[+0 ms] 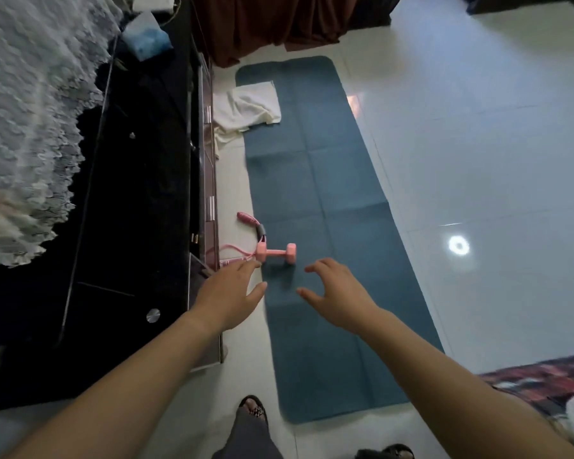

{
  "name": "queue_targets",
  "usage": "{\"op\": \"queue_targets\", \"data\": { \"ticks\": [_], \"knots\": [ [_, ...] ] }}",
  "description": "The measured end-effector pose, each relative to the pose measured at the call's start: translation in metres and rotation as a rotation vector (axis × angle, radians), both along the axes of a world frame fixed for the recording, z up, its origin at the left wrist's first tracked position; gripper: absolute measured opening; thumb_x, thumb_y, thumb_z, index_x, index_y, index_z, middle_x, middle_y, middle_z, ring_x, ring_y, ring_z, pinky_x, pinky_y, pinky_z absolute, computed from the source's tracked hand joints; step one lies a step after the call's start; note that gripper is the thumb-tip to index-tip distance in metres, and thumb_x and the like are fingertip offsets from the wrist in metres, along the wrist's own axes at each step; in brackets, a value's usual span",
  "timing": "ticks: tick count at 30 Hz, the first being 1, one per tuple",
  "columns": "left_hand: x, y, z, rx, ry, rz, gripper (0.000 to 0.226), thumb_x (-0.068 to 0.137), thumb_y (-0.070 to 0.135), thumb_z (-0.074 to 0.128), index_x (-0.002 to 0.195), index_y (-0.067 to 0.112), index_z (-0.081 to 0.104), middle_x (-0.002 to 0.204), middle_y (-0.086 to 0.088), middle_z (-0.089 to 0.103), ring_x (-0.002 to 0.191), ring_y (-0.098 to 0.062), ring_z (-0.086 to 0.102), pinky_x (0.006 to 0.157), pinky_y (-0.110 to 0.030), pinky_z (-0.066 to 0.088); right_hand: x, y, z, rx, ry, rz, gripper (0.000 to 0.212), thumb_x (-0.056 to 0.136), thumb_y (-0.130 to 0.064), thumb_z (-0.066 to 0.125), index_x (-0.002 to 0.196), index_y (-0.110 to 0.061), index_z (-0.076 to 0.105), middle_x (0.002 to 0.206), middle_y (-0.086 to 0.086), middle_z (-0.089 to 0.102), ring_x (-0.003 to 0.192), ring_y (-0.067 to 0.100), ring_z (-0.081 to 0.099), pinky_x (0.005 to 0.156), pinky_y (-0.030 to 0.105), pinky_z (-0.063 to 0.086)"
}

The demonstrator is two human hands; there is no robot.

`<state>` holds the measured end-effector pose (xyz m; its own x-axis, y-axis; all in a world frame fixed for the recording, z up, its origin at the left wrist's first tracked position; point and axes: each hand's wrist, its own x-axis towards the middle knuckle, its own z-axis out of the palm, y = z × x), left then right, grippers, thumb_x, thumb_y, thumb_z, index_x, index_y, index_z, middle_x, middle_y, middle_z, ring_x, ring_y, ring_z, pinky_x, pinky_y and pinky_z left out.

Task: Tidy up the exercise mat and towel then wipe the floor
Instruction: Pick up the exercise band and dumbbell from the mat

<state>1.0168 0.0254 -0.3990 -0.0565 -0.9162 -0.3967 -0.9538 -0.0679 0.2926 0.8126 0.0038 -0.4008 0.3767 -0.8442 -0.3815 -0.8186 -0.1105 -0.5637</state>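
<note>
Glossy white tiled floor (478,144) carries teal foam exercise mat (328,193), crumpled white cloth towel (249,107) on its far corner. Left hand (229,293), right hand (338,293) hover, grip apart. Mat judged light, floppy; take near short edge.

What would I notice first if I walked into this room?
Most likely the long blue mat lying flat on the shiny white floor. Next comes the pink dumbbell at the mat's left edge, with the left hand and right hand open and reaching toward it. A crumpled white towel lies at the mat's far left corner, partly on the floor.
</note>
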Motion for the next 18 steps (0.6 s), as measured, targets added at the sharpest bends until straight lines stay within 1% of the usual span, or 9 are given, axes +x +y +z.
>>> {"op": "queue_targets", "data": {
  "ticks": [4,7,9,11,14,18],
  "knots": [
    [0.009,-0.031,-0.123,-0.051,0.025,0.056,0.042,0.093,0.039,0.046,0.132,0.023,0.045,0.135,0.003,0.048,0.121,-0.019,0.048,0.097,-0.036,0.044,0.013,-0.031,-0.129,-0.018,-0.017,-0.010,0.051,0.089,-0.042,0.056,0.132,-0.016,0.046,0.136,0.004,0.044,0.125,0.022,0.039,0.103,0.031,0.032],
    [0.020,-0.051,-0.215,-0.103,0.043,0.095,0.037,0.091,0.037,0.049,0.125,0.023,0.050,0.129,0.003,0.052,0.116,-0.021,0.051,0.093,-0.040,0.046,0.022,-0.053,-0.225,-0.049,-0.036,-0.001,0.050,0.088,-0.040,0.058,0.130,-0.015,0.048,0.134,0.005,0.046,0.124,0.023,0.040,0.102,0.030,0.032],
    [0.025,-0.064,-0.272,-0.147,0.050,0.108,0.034,0.089,0.035,0.052,0.120,0.021,0.052,0.124,0.001,0.053,0.114,-0.022,0.052,0.093,-0.042,0.046,0.027,-0.068,-0.284,-0.077,-0.040,0.002,0.047,0.088,-0.039,0.059,0.127,-0.015,0.050,0.131,0.004,0.047,0.121,0.023,0.042,0.100,0.030,0.034],
    [0.029,-0.080,-0.326,-0.183,0.050,0.134,0.036,0.089,0.034,0.052,0.121,0.018,0.052,0.125,-0.001,0.054,0.114,-0.023,0.051,0.093,-0.044,0.045,0.033,-0.083,-0.339,-0.112,-0.062,-0.023,0.043,0.087,-0.038,0.060,0.122,-0.014,0.053,0.126,0.004,0.049,0.117,0.023,0.045,0.096,0.029,0.036],
    [0.037,-0.103,-0.398,-0.237,0.052,0.192,0.043,0.090,0.034,0.051,0.129,0.017,0.046,0.130,-0.003,0.052,0.115,-0.023,0.051,0.094,-0.042,0.045,0.044,-0.107,-0.410,-0.176,-0.094,-0.034,0.042,0.087,-0.036,0.062,0.121,-0.014,0.053,0.126,0.004,0.049,0.116,0.023,0.046,0.094,0.028,0.035],
    [0.044,-0.126,-0.467,-0.285,0.066,0.181,0.043,0.090,0.032,0.053,0.131,0.020,0.043,0.130,-0.004,0.051,0.113,-0.023,0.052,0.091,-0.038,0.045,0.044,-0.127,-0.476,-0.251,-0.092,-0.084,0.043,0.087,-0.034,0.062,0.124,-0.015,0.051,0.133,0.004,0.045,0.121,0.023,0.044,0.096,0.029,0.035]
  ]
}}
